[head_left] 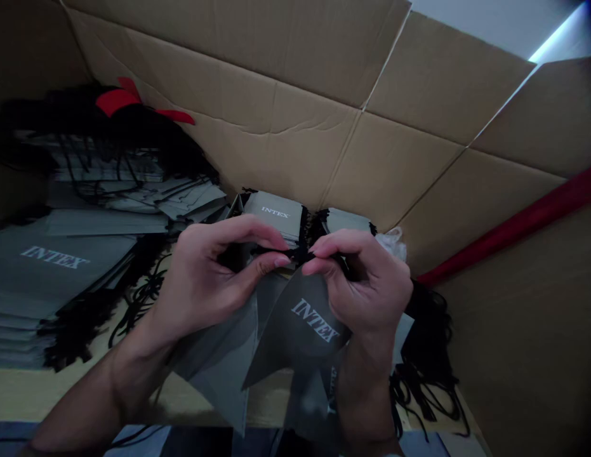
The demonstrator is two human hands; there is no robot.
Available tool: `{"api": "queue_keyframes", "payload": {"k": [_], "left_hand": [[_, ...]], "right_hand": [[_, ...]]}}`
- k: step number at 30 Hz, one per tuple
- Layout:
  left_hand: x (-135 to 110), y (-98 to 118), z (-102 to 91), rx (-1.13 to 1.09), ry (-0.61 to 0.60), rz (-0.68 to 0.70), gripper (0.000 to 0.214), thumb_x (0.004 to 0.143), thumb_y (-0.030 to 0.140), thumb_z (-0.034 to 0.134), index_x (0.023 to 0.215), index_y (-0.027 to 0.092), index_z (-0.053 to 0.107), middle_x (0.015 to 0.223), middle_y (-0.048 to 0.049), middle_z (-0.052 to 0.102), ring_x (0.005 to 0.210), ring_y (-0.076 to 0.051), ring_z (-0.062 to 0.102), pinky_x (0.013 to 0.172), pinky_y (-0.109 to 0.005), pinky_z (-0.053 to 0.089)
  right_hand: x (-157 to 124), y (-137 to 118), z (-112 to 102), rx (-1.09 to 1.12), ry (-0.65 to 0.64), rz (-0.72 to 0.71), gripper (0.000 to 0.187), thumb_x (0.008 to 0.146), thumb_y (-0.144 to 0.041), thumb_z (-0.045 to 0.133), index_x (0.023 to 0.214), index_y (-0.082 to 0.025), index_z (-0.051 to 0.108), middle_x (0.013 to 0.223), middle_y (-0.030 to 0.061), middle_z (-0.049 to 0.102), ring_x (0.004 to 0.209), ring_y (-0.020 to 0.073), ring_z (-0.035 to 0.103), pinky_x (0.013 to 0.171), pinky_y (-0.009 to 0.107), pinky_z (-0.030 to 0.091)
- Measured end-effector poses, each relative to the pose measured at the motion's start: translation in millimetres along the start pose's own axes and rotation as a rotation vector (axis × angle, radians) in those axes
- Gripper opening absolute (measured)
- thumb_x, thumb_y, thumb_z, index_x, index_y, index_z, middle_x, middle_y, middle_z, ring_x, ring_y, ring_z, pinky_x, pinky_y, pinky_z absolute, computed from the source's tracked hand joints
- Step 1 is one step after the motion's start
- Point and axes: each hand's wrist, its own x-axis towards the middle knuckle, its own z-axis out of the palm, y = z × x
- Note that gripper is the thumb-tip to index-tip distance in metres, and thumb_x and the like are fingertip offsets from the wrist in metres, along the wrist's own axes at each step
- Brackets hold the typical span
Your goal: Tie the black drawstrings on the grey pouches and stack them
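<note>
My left hand (pixel 214 273) and my right hand (pixel 362 279) meet in the middle, both pinched on a black drawstring (pixel 298 255) at the top of a grey INTEX pouch (pixel 299 330). The pouch hangs down between my wrists, its white logo facing me. More grey fabric (pixel 219 362) droops beneath my left hand. Both hands' fingers are closed round the cord.
A stack of grey INTEX bags (pixel 52 279) with black cords lies at the left, and a second pile with red ribbon (pixel 128 101) behind it. More folded pouches (pixel 276 212) sit ahead. Cardboard walls (pixel 324 127) surround everything. Loose black cords (pixel 428 374) lie at the right.
</note>
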Motion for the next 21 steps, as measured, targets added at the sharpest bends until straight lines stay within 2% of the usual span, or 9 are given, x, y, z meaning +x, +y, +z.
{"api": "queue_keyframes", "payload": {"k": [3, 10, 15, 19, 21], "left_hand": [[0.6, -0.9, 0.0, 0.049, -0.003, 0.063, 0.007, 0.097, 0.026, 0.089, 0.097, 0.025, 0.082, 0.084, 0.0055, 0.082, 0.068, -0.011, 0.071, 0.070, -0.024, 0.059], [0.1, 0.5, -1.2, 0.100, -0.030, 0.106, 0.006, 0.101, 0.021, 0.084, 0.098, 0.026, 0.081, 0.088, 0.0062, 0.084, 0.071, -0.011, 0.074, 0.067, -0.023, 0.057], [1.2, 3.2, -0.6, 0.091, -0.030, 0.082, 0.006, 0.102, 0.027, 0.085, 0.098, 0.026, 0.081, 0.087, 0.0056, 0.083, 0.070, -0.011, 0.073, 0.071, -0.024, 0.058], [0.4, 3.6, 0.0, 0.023, -0.082, 0.062, 0.002, 0.102, 0.023, 0.082, 0.103, 0.024, 0.080, 0.090, 0.0030, 0.081, 0.077, -0.013, 0.074, 0.073, -0.026, 0.057], [-1.4, 3.2, 0.5, 0.002, -0.111, 0.058, 0.002, 0.105, 0.022, 0.078, 0.107, 0.023, 0.079, 0.091, 0.0018, 0.079, 0.078, -0.013, 0.072, 0.071, -0.026, 0.055]], "right_hand": [[1.5, -1.5, -0.9, -0.058, -0.004, -0.030, 0.013, 0.101, -0.023, 0.088, 0.096, -0.027, 0.076, 0.085, -0.0037, 0.081, 0.075, 0.0156, 0.076, 0.068, 0.029, 0.060], [1.8, -3.9, -1.7, -0.082, -0.028, -0.005, 0.013, 0.101, -0.020, 0.087, 0.097, -0.026, 0.076, 0.086, -0.0043, 0.081, 0.076, 0.0145, 0.076, 0.071, 0.027, 0.062], [2.3, -0.8, -4.1, 0.013, -0.040, 0.116, 0.013, 0.101, -0.025, 0.087, 0.102, -0.027, 0.075, 0.091, -0.0027, 0.076, 0.080, 0.0156, 0.072, 0.074, 0.029, 0.060], [4.9, 3.9, -3.6, 0.134, -0.205, 0.205, 0.037, 0.087, -0.030, 0.101, 0.113, -0.028, 0.074, 0.099, -0.0020, 0.074, 0.086, 0.0172, 0.071, 0.079, 0.031, 0.061], [5.4, 5.8, -1.3, 0.161, -0.278, 0.201, 0.032, 0.090, -0.025, 0.098, 0.112, -0.028, 0.075, 0.101, -0.0027, 0.077, 0.086, 0.0159, 0.073, 0.080, 0.030, 0.062]]}}
